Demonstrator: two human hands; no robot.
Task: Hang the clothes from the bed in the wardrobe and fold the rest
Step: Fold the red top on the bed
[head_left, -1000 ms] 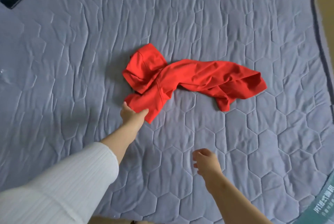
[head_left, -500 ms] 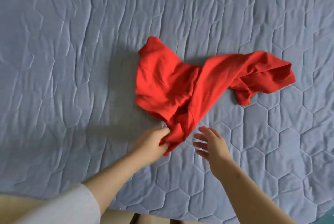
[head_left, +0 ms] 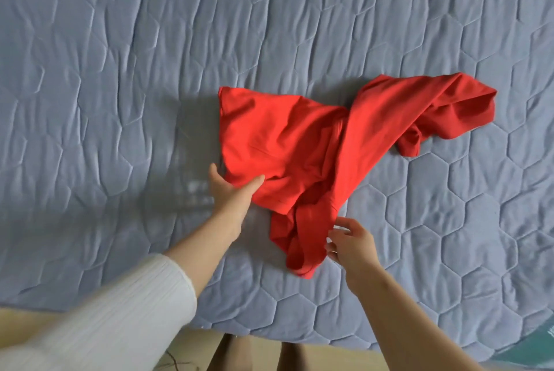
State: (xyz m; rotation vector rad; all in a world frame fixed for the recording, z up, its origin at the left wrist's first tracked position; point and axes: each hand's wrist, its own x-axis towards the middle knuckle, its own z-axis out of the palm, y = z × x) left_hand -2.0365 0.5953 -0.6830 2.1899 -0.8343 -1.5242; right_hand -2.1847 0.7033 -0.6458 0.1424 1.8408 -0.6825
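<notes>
— Where is the red garment [head_left: 302, 142]?
— It lies crumpled on the bed cover [head_left: 120, 71], between both hands. The left hand [head_left: 230, 193] pinches its edge with the thumb on top.
— And the right hand [head_left: 350, 244]?
— Its fingers curl at the lower hanging part, touching it.

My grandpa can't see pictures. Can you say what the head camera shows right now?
A person's left hand grips the near edge of a crumpled red garment on a blue-grey quilted bed cover. Their right hand reaches, fingers curled, to its lower end.
</notes>
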